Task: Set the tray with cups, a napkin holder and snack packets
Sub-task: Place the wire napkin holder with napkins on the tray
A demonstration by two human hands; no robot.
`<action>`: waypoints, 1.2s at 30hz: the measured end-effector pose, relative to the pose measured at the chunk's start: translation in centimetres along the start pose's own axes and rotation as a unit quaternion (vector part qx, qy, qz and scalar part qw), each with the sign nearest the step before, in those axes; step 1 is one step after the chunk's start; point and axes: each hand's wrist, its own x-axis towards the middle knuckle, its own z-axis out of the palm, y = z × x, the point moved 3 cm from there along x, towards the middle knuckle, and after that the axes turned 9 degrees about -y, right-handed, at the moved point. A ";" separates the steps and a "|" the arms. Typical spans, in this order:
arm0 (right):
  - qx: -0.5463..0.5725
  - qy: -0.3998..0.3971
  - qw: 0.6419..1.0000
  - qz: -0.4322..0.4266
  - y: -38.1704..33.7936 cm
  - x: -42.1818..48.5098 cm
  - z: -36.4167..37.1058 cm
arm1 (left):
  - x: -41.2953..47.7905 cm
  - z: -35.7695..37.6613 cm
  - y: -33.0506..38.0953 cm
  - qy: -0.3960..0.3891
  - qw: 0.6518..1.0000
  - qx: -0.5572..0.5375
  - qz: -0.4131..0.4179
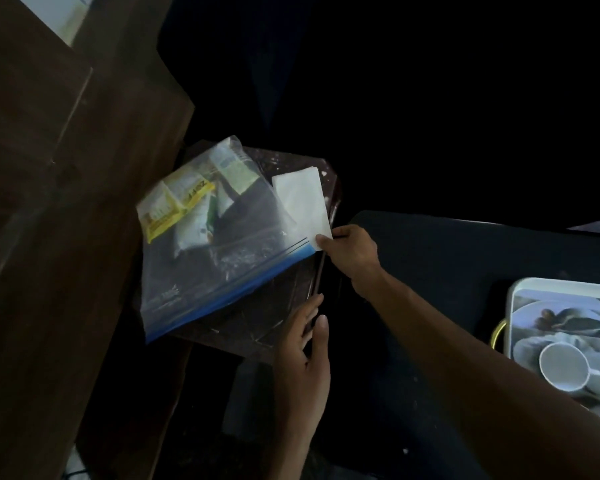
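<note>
The room is dark, and the dark tray (257, 327) is the thing I use to place all the others. It is patterned, and it stands beside a brown wooden cabinet (66, 202), which is on its left side.

On the tray lies a clear bag (222, 258) with a blue zip edge. It covers most of the tray's left part. Inside the bag, at the end far from the person, there are snack packets (184, 209): some yellow, some white and green. The print on them is too blurred to read.

At the far right corner of the tray lies a white napkin (300, 202), partly over the bag. The right hand (352, 251) reaches to the tray's right edge, and its grip, thumb and fingers together, is closed on the near corner of the napkin.

The left hand (305, 344) is at the near right edge of the tray. Its fingers are straight and spread, lying on the rim, and its grip is apart, with nothing clamped in it.

To the right of the tray is a dark surface (447, 258). Farther right on it, well apart from the tray, stands a white bin (520, 285). In the bin are plates (534, 313) and a white cup (565, 368) with its mouth to the camera. A yellow curved thing shows just beside the bin's left wall; I cannot tell what it is.
</note>
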 end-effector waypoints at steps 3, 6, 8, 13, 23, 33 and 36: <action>0.029 -0.008 1.000 0.000 0.4 0.3 0.0 | 0.2 -0.4 -0.4 -0.005 1.000 -0.004 -0.007; 0.054 -0.025 0.998 0.003 1.1 -0.2 -0.9 | 0.7 -0.4 -0.6 -0.005 1.000 -0.006 -0.018; 0.126 -0.038 0.991 0.002 1.5 -1.3 -2.1 | 1.2 0.0 -0.7 -0.009 1.000 -0.008 -0.025; 0.277 -0.110 0.955 0.002 2.8 -6.5 -6.4 | 2.3 2.1 -0.3 -0.001 0.991 -0.107 -0.075; 0.221 -0.159 0.962 0.031 10.1 -15.1 -14.6 | 2.3 9.8 1.4 0.012 0.980 -0.167 -0.112; 0.141 0.063 0.987 -0.046 17.1 -20.2 -24.1 | -2.8 20.6 2.4 -0.106 0.985 -0.100 -0.095; 0.051 0.118 0.989 -0.074 18.7 -21.9 -27.6 | -3.1 23.5 4.0 -0.123 0.990 -0.053 -0.037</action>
